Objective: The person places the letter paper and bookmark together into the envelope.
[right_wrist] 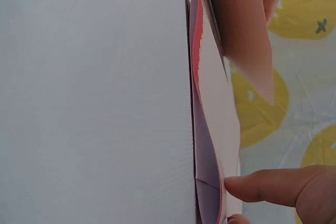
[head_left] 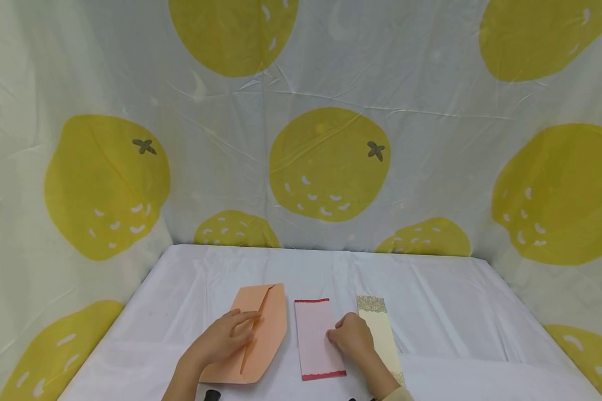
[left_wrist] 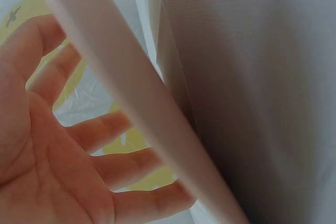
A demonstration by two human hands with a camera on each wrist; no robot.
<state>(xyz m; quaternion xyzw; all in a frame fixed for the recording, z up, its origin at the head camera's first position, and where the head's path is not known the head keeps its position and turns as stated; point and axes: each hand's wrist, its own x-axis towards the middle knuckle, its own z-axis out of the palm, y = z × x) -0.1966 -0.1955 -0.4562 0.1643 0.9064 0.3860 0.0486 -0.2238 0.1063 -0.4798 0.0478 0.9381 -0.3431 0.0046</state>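
"While the pink envelope (head_left: 313,340) is lying on the bench (head_left: 446,312), is the right hand (head_left: 353,337) holding it?"

"Its fingers are pinching the edge, partly cut off in the wrist view. The left hand (head_left: 223,337) is resting, fingers apart, on the orange envelope (head_left: 270,331); the right is partly hiding a cream envelope (head_left: 384,337)."

I log remotely: orange paper (head_left: 269,336), pink paper (head_left: 312,337), cream paper (head_left: 382,334) (papers, 3); left hand (head_left: 223,338), right hand (head_left: 353,337) (hands, 2); printed fruits (head_left: 329,164), head view, 9.

Light is soft; the left wrist view blurs the envelope (left_wrist: 136,93).
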